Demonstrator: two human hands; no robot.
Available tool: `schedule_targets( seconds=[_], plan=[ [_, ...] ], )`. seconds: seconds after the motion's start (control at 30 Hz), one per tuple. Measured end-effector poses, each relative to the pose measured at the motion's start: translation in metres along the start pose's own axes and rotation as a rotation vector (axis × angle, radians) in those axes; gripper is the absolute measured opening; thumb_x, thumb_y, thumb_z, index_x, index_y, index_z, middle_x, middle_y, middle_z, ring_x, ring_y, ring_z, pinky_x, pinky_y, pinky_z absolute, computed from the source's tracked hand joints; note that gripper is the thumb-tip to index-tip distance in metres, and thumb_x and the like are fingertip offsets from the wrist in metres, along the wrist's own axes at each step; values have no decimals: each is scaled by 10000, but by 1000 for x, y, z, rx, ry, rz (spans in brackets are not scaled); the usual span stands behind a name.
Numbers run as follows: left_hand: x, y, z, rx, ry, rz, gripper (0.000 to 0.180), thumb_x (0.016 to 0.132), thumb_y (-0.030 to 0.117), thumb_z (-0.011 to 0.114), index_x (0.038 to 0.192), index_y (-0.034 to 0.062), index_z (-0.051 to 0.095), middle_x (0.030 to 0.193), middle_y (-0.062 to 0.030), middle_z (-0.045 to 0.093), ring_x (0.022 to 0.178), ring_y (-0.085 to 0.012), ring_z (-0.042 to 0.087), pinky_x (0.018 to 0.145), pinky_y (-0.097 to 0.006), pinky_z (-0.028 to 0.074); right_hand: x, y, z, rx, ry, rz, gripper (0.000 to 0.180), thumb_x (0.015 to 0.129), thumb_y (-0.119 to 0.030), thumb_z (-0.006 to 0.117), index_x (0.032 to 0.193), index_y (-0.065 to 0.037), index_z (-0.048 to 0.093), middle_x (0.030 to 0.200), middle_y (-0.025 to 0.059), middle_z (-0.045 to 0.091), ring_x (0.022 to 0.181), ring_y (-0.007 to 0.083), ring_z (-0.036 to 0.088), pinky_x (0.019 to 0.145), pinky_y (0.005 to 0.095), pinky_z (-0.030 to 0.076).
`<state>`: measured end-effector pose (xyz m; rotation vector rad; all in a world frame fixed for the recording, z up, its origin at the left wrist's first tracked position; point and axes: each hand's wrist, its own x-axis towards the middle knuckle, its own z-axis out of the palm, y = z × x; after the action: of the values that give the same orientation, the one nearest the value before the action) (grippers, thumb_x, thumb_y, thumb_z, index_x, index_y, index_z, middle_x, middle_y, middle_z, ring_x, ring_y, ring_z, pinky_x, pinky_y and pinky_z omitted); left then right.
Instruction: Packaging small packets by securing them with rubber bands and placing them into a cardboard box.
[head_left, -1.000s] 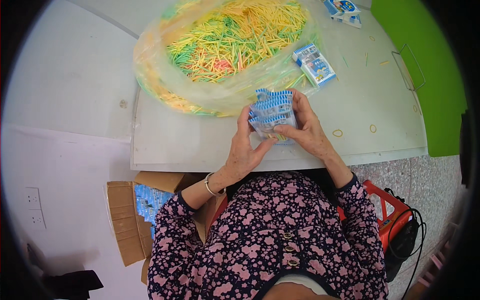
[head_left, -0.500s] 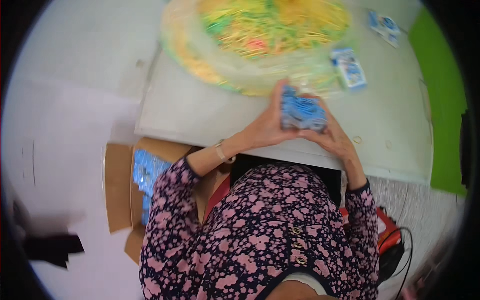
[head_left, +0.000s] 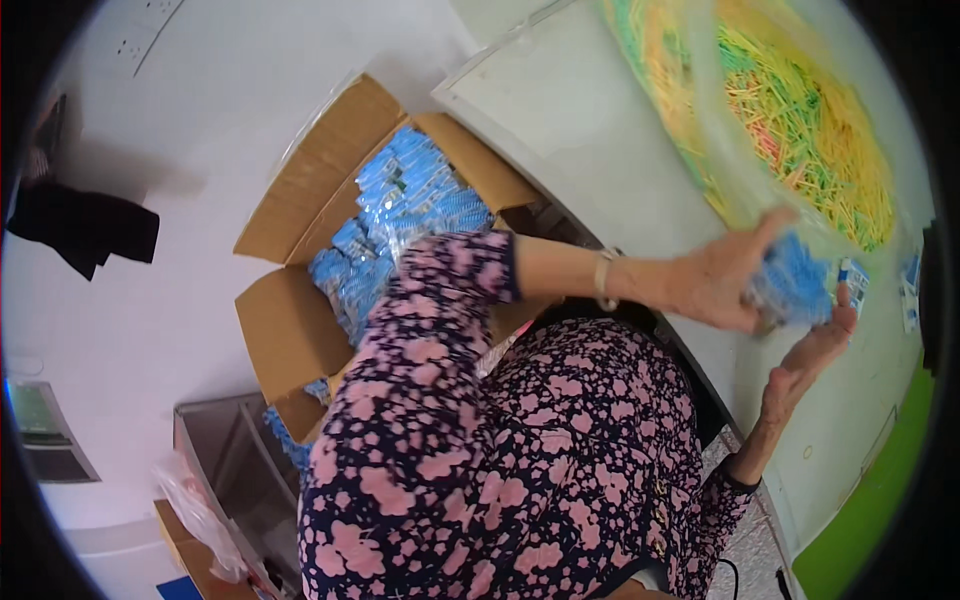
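My left hand (head_left: 715, 283) grips a bundle of small blue packets (head_left: 793, 280) over the table, its thumb up along one side. My right hand (head_left: 812, 350) is at the bundle's lower right edge, with its fingers against it. Motion blurs the bundle and the fingertips. Just beyond the hands is a large clear plastic bag (head_left: 708, 150) full of thin yellow, green and pinkish sticks (head_left: 800, 120). A small blue and white packet (head_left: 853, 280) lies close behind the bundle.
To my left stands an open cardboard box (head_left: 290, 325) filled with blue packet bundles (head_left: 415, 190). A grey bin (head_left: 235, 450) and a whitish plastic bag (head_left: 205, 510) are at the lower left. The white table (head_left: 570, 110) borders a green surface (head_left: 850, 510).
My view has swung left, bringing the cardboard box fully into sight, while the table and bag shift right in the picture. The blue bundle stays between my hands.
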<state>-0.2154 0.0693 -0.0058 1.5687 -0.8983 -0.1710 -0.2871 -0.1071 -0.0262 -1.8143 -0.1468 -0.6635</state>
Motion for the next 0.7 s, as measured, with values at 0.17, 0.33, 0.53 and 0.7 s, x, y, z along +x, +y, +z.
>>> schedule_targets(
  seconds=[0.17,0.33,0.53,0.7],
  plan=[
    [-66,51,-137,355,335,-118,1039,588,185,786,1361,10,115,1142,-155,478,1059,-279,511,902,-364,445,7,15,-25,-18,44,-87,925,744,-666,542,1371,-62,231,1414,192,249,1256,302,314,1022,441,239],
    [-182,100,-211,343,733,-523,821,676,-5,712,1323,36,208,1192,-127,482,1072,-223,529,914,-358,455,9,38,-50,-12,65,-40,848,779,-617,541,1367,-76,257,1403,189,285,1254,307,331,1019,444,251],
    [-303,47,-188,166,839,-823,887,641,-3,741,1343,46,200,1155,-125,513,1026,-218,545,903,-338,448,11,49,-61,6,75,-48,709,844,-503,533,1365,-93,279,1402,175,298,1247,313,345,1019,443,264],
    [-322,-9,-182,486,778,-843,888,657,101,751,1348,-2,202,1227,-172,435,1137,-269,435,979,-352,353,19,49,-77,-136,173,-30,679,852,-447,545,1359,-76,286,1390,170,319,1233,311,363,1015,439,282]
  ],
)
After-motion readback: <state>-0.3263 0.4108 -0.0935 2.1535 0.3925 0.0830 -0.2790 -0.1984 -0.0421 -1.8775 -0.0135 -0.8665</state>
